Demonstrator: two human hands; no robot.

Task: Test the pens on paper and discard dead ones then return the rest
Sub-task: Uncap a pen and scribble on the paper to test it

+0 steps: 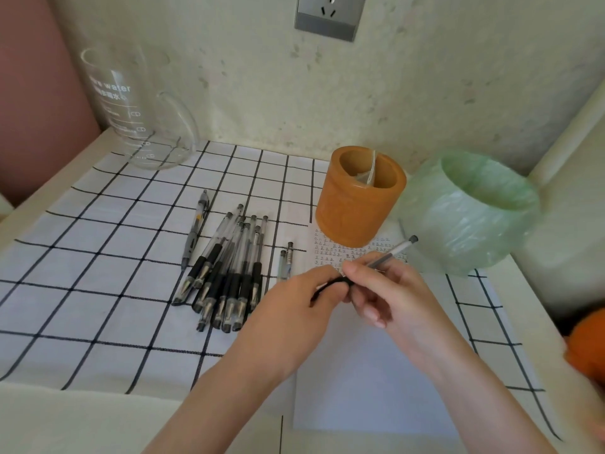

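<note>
- Midway over the paper [370,371], both hands meet on one pen [394,251], which is held in the air, clear of the sheet.
- Right hand [393,290]: the thumb and fingers [373,314] curl round the pen's clear barrel. Its dark back end sticks out up and to the right, toward the bin [468,211].
- Left hand [294,309]: the fingers are bent in and pinch the pen's black front end. The tip is hidden, so I cannot tell whether a cap is on it.
- The paper lies on a checked cloth [98,257]. Its far part carries rows of small written marks, and its near part is blank.
- The holder [357,204], an orange pot, stands on the paper's far edge, just beside the bin. A pale, clear scrap shows inside it.
- The bin, lined with a green bag, stands right of the holder near the desk's [65,417] right edge.
- A pile [229,273] of black-gripped pens lies on the cloth left of the hands, overlapping, tips toward the person.
- One grey pen [196,227] lies alone, just left of the pile.
- Two short pens [286,260] lie side by side between the pile and the paper.
- A glass jug [137,109] stands on the cloth's far left corner.
- A socket [329,14] sits on the wall above.
- Something orange [586,342] shows blurred at the right edge.
</note>
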